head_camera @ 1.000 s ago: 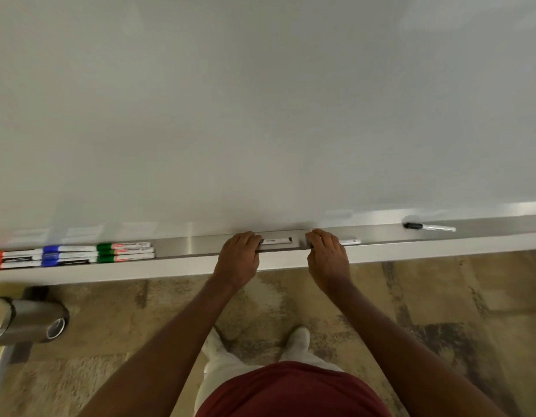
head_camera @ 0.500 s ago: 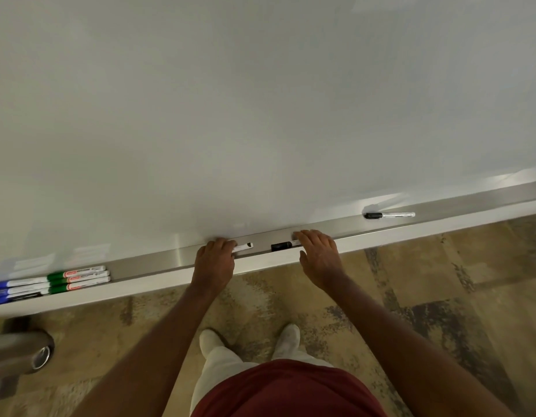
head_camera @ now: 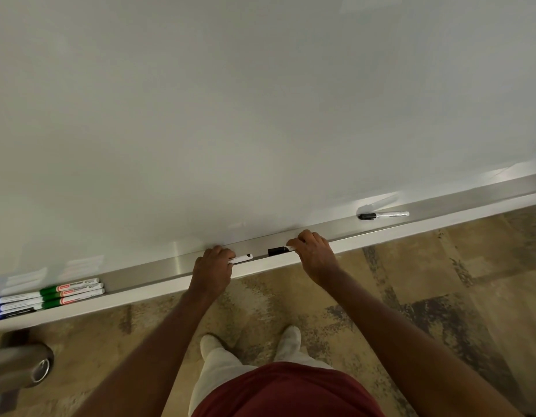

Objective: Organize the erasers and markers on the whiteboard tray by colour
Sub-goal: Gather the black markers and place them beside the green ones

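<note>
A long metal whiteboard tray (head_camera: 158, 273) runs under the whiteboard. My left hand (head_camera: 212, 270) is closed on a white marker (head_camera: 242, 259) whose end pokes out to the right. My right hand (head_camera: 313, 254) holds a black-capped marker (head_camera: 277, 251), cap pointing left. The two markers lie nearly end to end in the tray with a small gap between them. Another black-capped marker (head_camera: 382, 215) rests alone further right. At the far left, green markers (head_camera: 71, 291) lie stacked beside blue markers (head_camera: 11, 302).
A round metal canister (head_camera: 20, 367) stands on the patterned floor at lower left. My feet (head_camera: 251, 341) are just below the tray. The whiteboard (head_camera: 260, 100) fills the upper view.
The view shifted right and tilted, so the red markers at the far left left the frame. Both hands slid along the tray, pulling the two markers apart, exposing the black cap.
</note>
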A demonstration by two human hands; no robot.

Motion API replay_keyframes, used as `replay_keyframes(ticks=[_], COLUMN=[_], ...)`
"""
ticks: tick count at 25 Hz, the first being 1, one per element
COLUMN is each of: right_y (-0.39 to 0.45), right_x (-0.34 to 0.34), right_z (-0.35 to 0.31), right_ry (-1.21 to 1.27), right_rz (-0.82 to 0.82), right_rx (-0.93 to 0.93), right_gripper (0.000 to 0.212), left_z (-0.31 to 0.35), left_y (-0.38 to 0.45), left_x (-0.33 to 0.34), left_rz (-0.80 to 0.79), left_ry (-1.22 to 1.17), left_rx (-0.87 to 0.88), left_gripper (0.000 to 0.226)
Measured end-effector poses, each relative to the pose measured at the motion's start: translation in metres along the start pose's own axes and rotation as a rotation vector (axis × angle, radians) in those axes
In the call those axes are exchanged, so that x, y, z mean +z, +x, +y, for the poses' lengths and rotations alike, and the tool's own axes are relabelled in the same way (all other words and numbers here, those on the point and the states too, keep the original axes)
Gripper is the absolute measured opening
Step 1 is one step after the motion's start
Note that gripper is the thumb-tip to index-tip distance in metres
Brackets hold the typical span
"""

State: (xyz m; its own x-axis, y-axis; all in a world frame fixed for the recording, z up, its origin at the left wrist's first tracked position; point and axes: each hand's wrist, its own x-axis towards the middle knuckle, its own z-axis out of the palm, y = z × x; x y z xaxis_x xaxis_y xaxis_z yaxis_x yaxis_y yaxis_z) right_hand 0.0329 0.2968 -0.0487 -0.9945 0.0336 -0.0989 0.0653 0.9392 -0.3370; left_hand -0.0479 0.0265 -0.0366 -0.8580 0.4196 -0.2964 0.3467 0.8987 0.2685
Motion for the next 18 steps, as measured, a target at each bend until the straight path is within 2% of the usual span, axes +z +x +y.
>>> replay_keyframes(ticks=[4,9,14,16,18], right_y=[-0.006,-0.020,-0.023,-0.022,-0.021], right_x=[-0.011,-0.038,-0.061,-0.064,-0.065], right_z=[0.015,0.069,0.127,0.139,0.146], right_ry=[0.054,0.085,-0.065,-0.097,-0.111], right_rz=[0.039,0.135,0.232,0.190,0.141], right_rx=[0.009,0.197,0.474,0.574,0.572], right_gripper=[0.029,0.014,0.030,0.037,0.038], left_z=[0.007,0.024,0.046,0.054,0.061], left_y=[0.002,0.004,0.005,0.005,0.006], left_x=[-0.002,-0.006,-0.007,-0.006,-0.004], left_rz=[-0.021,-0.028,-0.058,-0.065,-0.072], left_ry=[0.024,0.023,-0.091,-0.120,-0.174], left_rx=[-0.003,0.074,0.134,0.161,0.184], left_gripper=[0.024,0.023,0.024,0.025,0.025])
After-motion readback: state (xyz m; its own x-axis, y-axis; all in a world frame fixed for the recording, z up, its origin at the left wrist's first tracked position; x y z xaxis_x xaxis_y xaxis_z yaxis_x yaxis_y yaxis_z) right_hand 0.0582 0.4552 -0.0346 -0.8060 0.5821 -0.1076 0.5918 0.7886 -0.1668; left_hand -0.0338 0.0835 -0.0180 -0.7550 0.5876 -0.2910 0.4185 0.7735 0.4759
